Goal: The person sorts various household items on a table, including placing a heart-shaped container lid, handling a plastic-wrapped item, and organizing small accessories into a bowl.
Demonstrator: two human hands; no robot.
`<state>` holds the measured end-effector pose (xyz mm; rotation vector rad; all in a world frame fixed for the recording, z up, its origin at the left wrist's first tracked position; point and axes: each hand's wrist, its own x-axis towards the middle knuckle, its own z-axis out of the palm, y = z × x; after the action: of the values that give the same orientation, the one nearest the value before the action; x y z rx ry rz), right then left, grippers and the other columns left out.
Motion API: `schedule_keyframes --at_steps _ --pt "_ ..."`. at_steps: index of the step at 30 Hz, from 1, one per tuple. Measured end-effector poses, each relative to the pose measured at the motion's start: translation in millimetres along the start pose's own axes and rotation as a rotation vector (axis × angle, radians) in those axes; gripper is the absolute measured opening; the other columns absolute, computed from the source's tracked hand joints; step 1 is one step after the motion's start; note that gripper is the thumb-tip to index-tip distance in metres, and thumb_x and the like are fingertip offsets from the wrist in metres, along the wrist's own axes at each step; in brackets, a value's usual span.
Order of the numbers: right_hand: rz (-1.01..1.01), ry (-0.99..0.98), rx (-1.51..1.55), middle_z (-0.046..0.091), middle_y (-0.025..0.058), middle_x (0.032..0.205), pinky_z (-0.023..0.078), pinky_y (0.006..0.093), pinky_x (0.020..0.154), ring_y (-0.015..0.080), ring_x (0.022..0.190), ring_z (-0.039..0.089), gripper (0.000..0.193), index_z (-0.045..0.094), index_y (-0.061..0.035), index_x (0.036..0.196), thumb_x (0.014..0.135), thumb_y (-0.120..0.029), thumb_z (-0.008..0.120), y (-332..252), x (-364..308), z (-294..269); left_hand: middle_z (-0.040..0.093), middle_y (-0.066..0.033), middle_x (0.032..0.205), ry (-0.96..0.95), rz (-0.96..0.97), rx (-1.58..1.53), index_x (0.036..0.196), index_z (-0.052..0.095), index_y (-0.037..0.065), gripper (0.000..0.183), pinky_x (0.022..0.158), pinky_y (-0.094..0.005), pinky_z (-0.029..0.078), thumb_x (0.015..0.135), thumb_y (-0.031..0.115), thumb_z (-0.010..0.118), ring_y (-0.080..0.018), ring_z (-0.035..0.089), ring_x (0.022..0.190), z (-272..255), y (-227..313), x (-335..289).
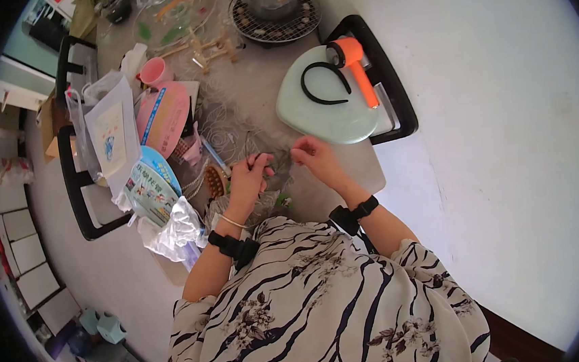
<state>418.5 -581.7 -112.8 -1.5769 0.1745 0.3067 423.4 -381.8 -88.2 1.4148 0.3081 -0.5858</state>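
My left hand [252,177] is over the near part of the table, with its fingers curled together. A small dark thing seems to show at its fingertips, too small to name. Just to its right is my right hand [316,162], its thumb and fingers pinched; what they hold, if anything, I cannot make out. The two hands are a short gap apart. Beside the left hand lie a brown brush-like thing with knobs [216,181] and a slim blue-and-white stick [217,154]. Crumpled clear plastic [237,209] lies below the left wrist.
A black headband [309,87] and an orange device with a black round head [361,73] rest on a pale green rounded surface [291,109]. Pink and blue hand fans [169,115], papers, bags and a pink cup [154,71] crowd the left. A round grill [277,25] holds a glass pot.
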Motion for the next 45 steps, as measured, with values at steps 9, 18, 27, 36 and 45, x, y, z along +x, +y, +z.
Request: schedule_keyframes --at_steps 9,18,27,36,45 --pt "-0.447 0.381 -0.954 0.059 0.0125 0.11 0.046 0.0406 0.086 0.0311 0.102 0.057 0.038 0.059 -0.0092 0.107 0.071 -0.012 0.073 5.0 8.9 -64.9 0.049 0.0018 0.072 -0.057 -0.064 0.088 0.116 0.059 0.003 0.033 0.046 -0.0212 0.034 0.1 0.028 0.045 -0.0052 0.039 0.054 15.8 -3.3 30.1" --pt "-0.637 0.135 -1.094 0.044 0.0131 0.136 0.027 0.0472 0.11 0.0337 0.13 0.037 0.06 0.053 -0.0161 0.127 0.07 -0.013 0.072 17.2 44.5 -49.7 0.055 -0.0022 0.078 -0.023 -0.05 0.091 0.133 0.046 0.005 0.039 0.047 -0.0224 0.037 0.101 0.027 0.042 -0.0064 0.044 0.058 15.2 -11.4 45.2" --pt "-0.693 0.134 -1.317 0.045 0.0114 0.136 0.026 0.053 0.108 0.0322 0.131 0.038 0.053 0.055 -0.0218 0.126 0.075 -0.008 0.065 -2.0 58.9 -28.2 0.061 -0.0065 0.083 0.002 -0.011 0.108 0.132 0.043 0.004 0.037 0.046 -0.0228 0.04 0.101 0.024 0.041 -0.0074 0.045 0.053 10.2 -13.1 57.7" --pt "-0.693 -0.041 -1.265 0.046 0.0089 0.137 0.027 0.0518 0.108 0.0301 0.131 0.038 0.05 0.059 -0.0252 0.121 0.074 -0.008 0.065 -6.2 64.5 -29.8 0.063 -0.007 0.088 0.035 0.02 -0.028 0.124 0.051 0.002 0.032 0.055 -0.0266 0.046 0.1 0.019 0.04 -0.0109 0.053 0.061 10.2 -20.9 67.6" --pt "-0.687 -0.012 -1.267 0.05 0.0079 0.13 0.031 0.05 0.105 0.0297 0.125 0.043 0.048 0.063 -0.0206 0.113 0.067 -0.007 0.066 -9.6 62.0 -26.8 0.061 -0.0046 0.085 -0.056 -0.061 -0.206 0.12 0.051 0.003 0.028 0.064 -0.0258 0.044 0.1 0.016 0.036 -0.0115 0.054 0.069 28.3 -10.0 113.6"
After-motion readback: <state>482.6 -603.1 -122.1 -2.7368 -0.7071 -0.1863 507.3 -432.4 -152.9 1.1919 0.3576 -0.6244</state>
